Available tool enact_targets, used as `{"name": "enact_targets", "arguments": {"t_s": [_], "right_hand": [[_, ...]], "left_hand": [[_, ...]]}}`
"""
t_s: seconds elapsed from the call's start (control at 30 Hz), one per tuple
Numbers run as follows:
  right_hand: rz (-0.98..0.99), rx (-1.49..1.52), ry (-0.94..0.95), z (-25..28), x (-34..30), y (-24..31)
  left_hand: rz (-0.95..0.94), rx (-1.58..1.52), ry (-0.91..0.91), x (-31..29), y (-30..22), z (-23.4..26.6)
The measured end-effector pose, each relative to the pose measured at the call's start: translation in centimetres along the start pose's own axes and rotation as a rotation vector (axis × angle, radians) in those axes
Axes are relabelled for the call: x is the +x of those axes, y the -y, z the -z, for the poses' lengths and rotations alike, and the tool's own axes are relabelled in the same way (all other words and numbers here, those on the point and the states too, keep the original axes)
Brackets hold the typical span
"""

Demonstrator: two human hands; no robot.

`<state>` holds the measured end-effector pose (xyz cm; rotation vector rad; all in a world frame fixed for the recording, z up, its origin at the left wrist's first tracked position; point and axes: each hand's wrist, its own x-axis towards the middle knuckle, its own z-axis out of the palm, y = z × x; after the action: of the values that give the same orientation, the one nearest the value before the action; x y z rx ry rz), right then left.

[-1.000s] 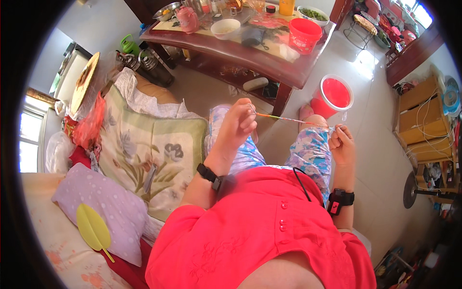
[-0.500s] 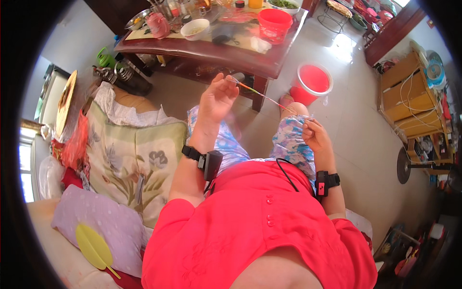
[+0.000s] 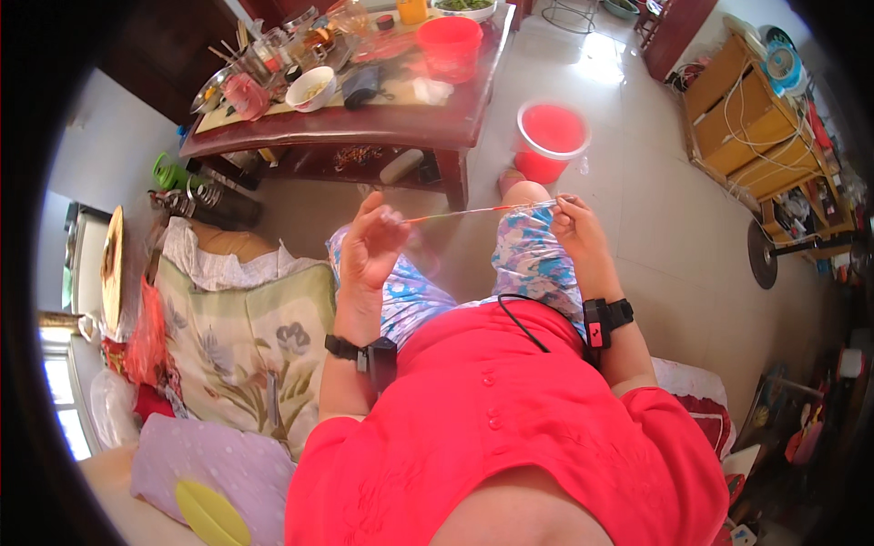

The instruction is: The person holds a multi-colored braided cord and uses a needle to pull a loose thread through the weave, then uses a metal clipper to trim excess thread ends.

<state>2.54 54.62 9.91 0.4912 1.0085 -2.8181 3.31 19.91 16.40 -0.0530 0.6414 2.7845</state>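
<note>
A thin multicoloured cord (image 3: 469, 213), with orange, green, white and red stretches, is drawn nearly level between my hands above my knees. My left hand (image 3: 373, 244) is closed at its left end, the fingertips slightly blurred. My right hand (image 3: 577, 227) pinches the other end, where fine, pale loose strands show near the fingertips. Each of my wrists wears a black strap with a small device. The cord's exact ends are hidden in the fingers.
Ahead stands a dark red table (image 3: 319, 135) with bowls, jars and a red tub (image 3: 450, 50). A red bucket (image 3: 553, 141) with a white rim is on the floor beyond my right knee. A flowered cushion (image 3: 246, 337) lies at left, a wooden cabinet (image 3: 742, 114) at right.
My left hand has come down and left, and my right hand has risen a little in the picture. The cord has gone from slanting to nearly level. The whole view has shifted.
</note>
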Motion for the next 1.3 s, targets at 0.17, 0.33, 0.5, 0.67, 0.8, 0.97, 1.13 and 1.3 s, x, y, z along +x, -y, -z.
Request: {"name": "enact_targets", "arguments": {"t_s": [0.17,0.33,0.5,0.67,0.8,0.97,1.13,1.3], "right_hand": [[0.015,-0.027,0.058,-2.1,-1.5,1.0],[0.078,-0.026,0.201,-4.3,-2.8,1.8],[0.087,-0.062,0.352,-6.7,-4.4,2.9],[0.050,-0.228,0.465,-10.2,-5.5,2.5],[-0.017,-0.176,0.490,-11.0,-5.5,1.4],[-0.017,-0.171,0.476,-11.5,-6.2,1.6],[0.074,-0.218,0.263,-10.5,-5.8,1.7],[0.135,-0.293,0.238,-10.5,-5.6,1.6]], "left_hand": [[-0.052,-0.019,-0.015,-0.8,-1.0,-0.3],[-0.062,-0.005,0.032,-1.6,-1.8,0.2],[-0.030,0.373,-0.055,-2.0,-2.1,2.6],[-0.001,1.238,-0.026,-0.3,2.0,1.8],[0.054,1.230,0.278,0.9,5.8,-7.2],[0.025,0.960,0.390,1.7,7.7,-8.0],[0.274,0.880,0.162,0.5,6.4,-8.1],[0.327,0.756,0.186,-0.1,6.0,-7.3]]}}
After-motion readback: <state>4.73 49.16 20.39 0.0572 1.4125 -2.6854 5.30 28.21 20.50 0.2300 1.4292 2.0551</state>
